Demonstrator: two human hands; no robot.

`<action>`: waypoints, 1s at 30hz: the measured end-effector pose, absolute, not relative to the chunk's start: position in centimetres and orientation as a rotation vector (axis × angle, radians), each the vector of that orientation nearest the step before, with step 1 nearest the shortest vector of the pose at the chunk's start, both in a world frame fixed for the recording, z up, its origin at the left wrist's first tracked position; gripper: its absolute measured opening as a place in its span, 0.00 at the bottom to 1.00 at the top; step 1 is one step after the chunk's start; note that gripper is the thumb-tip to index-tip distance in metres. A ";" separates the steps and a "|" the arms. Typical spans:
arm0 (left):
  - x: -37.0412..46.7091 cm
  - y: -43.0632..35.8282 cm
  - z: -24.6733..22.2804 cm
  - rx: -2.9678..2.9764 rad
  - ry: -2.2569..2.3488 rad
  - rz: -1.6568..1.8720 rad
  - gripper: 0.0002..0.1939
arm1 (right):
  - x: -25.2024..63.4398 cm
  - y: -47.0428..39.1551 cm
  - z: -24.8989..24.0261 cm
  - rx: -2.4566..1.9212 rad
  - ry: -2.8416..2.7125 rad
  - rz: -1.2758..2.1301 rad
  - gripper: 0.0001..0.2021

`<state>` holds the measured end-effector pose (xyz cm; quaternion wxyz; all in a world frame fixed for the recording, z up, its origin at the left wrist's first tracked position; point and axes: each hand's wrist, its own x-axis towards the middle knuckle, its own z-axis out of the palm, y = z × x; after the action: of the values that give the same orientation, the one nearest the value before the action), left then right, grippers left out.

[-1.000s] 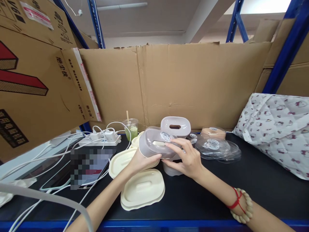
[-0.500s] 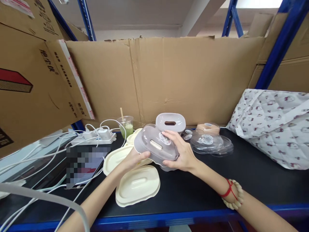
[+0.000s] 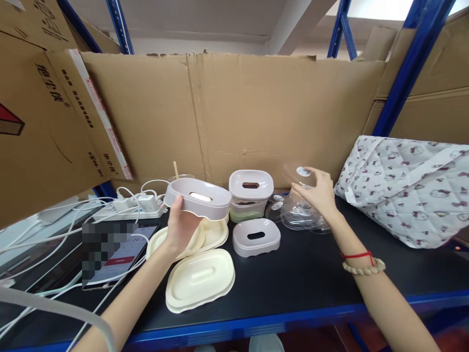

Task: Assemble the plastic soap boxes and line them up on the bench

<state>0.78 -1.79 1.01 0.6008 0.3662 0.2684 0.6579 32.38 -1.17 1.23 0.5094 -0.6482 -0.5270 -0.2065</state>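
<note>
My left hand point(image 3: 185, 225) grips a grey-lilac oval cover point(image 3: 216, 203) with a slot, tilted above the cream lids. In my right hand point(image 3: 318, 188), a clear plastic lid point(image 3: 293, 173) with a round sticker is pinched, blurred, over a pile of clear lids point(image 3: 302, 220). Another slotted cover point(image 3: 271, 240) lies on the black table between my hands. Behind it, a third slotted cover point(image 3: 236, 178) sits on top of a stacked box point(image 3: 247, 211). A cream lid point(image 3: 201, 288) rests near the table's front, with more cream lids point(image 3: 216, 234) behind.
Left of the lids are a phone point(image 3: 126, 259), white cables and a power strip point(image 3: 113, 213). A cup with a straw point(image 3: 176, 169) is mostly hidden behind the held cover. A patterned bag point(image 3: 410, 190) stands at the right, and cardboard point(image 3: 293, 107) walls the back.
The clear lid has come off the held cover and moved right with my right hand. My left hand has moved left and up with the cover, uncovering the one on the table.
</note>
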 end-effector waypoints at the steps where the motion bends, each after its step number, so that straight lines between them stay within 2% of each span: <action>1: 0.8 -1.8 1.1 0.821 0.630 1.528 0.23 | 32.8 -1.0 0.9 -1.602 -1.312 -0.471 0.23; 4: 0.9 -1.8 1.1 0.814 0.673 1.492 0.21 | 32.9 -0.6 -0.3 -1.632 -1.464 -0.469 0.22; 11: 1.3 -1.5 0.3 1.004 0.730 1.383 0.30 | 31.4 -0.2 -1.5 -1.651 -1.600 -0.437 0.25; 18: 1.3 -1.7 -0.1 1.025 0.756 1.291 0.32 | 30.2 -0.9 -1.0 -1.699 -1.587 -0.446 0.25; 22: 1.2 -1.6 -0.9 1.135 0.761 1.254 0.40 | 27.8 -2.1 0.1 -1.376 -1.439 -0.463 0.15; 25: 1.1 -1.7 -1.5 1.244 0.756 1.235 0.44 | 25.2 -3.3 0.0 -1.058 -1.537 -0.288 0.13; 27: 1.0 -1.9 -1.7 1.332 0.713 1.183 0.43 | 23.3 -4.1 -0.8 -0.896 -1.757 -0.069 0.19; 30: 1.0 -2.4 -1.6 1.434 0.633 1.076 0.42 | 20.9 -5.2 -2.4 -0.824 -2.031 0.200 0.41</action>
<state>0.96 -2.41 -1.59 0.5809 0.6139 0.2710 0.4607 20.87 -5.18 -2.44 0.4530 -0.3338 -0.8227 0.0809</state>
